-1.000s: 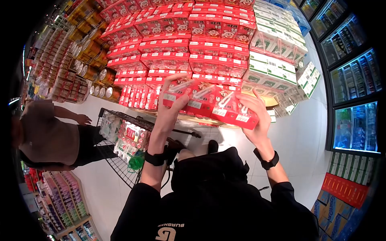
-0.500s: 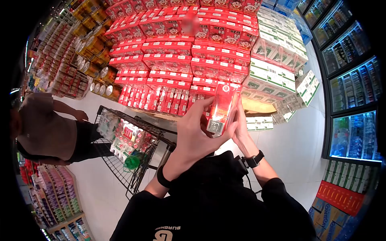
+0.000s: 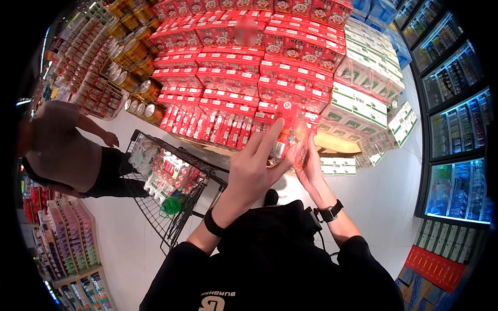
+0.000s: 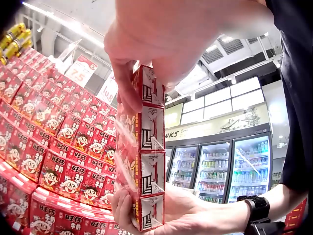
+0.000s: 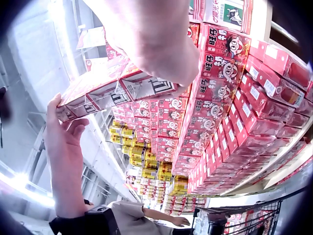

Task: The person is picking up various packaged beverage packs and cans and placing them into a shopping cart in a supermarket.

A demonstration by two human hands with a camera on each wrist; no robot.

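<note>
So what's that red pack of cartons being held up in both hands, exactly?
A red multipack of four small drink cartons in a row, wrapped in clear glossy film. It is held on end in the air, before the stacked red display. The left hand presses one end with straight fingers; the right hand cups the other.

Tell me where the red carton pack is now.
In the head view's centre, the red carton pack is held between left hand and right hand, before the red stack, right of the cart.
</note>
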